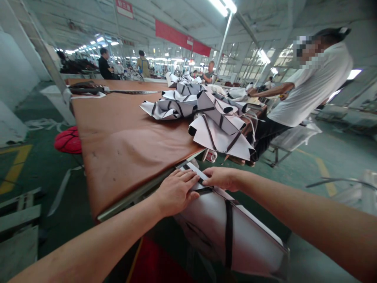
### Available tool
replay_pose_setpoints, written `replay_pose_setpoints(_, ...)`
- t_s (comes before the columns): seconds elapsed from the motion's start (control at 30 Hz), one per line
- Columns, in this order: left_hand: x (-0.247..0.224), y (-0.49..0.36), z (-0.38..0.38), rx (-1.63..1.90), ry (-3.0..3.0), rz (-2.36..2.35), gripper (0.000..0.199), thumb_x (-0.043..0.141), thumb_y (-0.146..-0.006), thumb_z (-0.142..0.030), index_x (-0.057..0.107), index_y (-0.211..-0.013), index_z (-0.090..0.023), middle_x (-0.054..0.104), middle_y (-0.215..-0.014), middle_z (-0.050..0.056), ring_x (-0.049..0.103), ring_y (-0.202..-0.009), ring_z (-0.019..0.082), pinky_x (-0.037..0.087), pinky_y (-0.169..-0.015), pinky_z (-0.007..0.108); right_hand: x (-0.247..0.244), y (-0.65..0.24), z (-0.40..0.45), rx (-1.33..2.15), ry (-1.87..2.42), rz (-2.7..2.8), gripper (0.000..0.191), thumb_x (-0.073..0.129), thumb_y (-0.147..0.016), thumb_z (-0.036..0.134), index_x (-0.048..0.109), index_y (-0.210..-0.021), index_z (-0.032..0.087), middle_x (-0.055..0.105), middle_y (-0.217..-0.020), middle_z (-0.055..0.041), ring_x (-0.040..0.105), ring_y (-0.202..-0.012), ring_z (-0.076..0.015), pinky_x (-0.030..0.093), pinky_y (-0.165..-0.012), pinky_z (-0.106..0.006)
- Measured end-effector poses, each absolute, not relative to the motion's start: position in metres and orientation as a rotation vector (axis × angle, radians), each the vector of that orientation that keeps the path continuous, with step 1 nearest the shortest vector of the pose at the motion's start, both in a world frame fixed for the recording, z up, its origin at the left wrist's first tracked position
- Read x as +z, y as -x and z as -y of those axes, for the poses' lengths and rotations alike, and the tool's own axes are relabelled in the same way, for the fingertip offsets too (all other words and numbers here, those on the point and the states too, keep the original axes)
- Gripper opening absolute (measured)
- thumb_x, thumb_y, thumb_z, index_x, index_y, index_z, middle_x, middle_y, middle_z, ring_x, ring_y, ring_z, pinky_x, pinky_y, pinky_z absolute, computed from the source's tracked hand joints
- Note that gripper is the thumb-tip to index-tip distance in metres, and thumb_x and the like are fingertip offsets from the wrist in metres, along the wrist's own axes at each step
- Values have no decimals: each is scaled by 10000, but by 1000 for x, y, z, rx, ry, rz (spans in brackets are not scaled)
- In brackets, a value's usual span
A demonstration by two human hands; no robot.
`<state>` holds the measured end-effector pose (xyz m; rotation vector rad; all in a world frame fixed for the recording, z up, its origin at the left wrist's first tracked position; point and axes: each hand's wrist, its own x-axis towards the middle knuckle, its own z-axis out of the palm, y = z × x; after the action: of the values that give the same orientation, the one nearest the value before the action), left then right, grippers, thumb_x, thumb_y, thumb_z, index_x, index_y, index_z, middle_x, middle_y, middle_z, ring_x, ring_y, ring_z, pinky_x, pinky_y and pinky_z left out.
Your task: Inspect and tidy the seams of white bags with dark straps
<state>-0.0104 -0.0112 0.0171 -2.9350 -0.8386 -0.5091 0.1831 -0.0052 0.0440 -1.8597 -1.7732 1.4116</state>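
A white sheet-like piece with dark strips [250, 236] hangs off the table's near corner and sags below it. My left hand [178, 190] lies across its upper part with the fingers stretched out flat. At the upper edge of the same piece, my right hand [220, 179] is closed, thumb and fingers pinching the border close to a dark strip. The two hands are a short way apart. What lies under my left palm and behind the right fingers is hidden.
The brown-covered table [118, 157] bears a heap of similar white pieces [218, 106] and dark straps [88, 88] at its far left. A person in a white shirt [318, 82] stands at the right side. Beside the left edge is a red round cushion [67, 140].
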Motion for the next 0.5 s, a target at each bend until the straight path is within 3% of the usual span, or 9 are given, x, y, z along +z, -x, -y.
replay_pose_setpoints(0.13,24,6,15,-525,2939,892,444,456,-884,-449,481,-1242,-189,501,-1276,60,426,-1180,235,280,-1015,405,48,-189,11,1610,1874,1618,261,570,-689,109,598,-935,190,598,-782,1,555,-628,-129,440,-545,-243)
replay_pose_setpoints(0.33,29,-12,30,-657,3045,855,330,521,-853,-194,516,-1180,-233,543,-1197,3,461,-1082,194,338,-951,342,46,-194,3,1699,1789,1601,230,552,-650,73,612,-856,157,530,-645,33,497,-541,-86,397,-474,-190)
replay_pose_setpoints(0.5,32,-13,31,-585,3023,896,236,547,-848,-286,565,-1080,-245,570,-1101,6,473,-1024,212,333,-933,378,53,-202,2,1853,1699,1725,376,522,-590,72,602,-945,166,595,-777,-2,570,-634,-125,443,-466,-192)
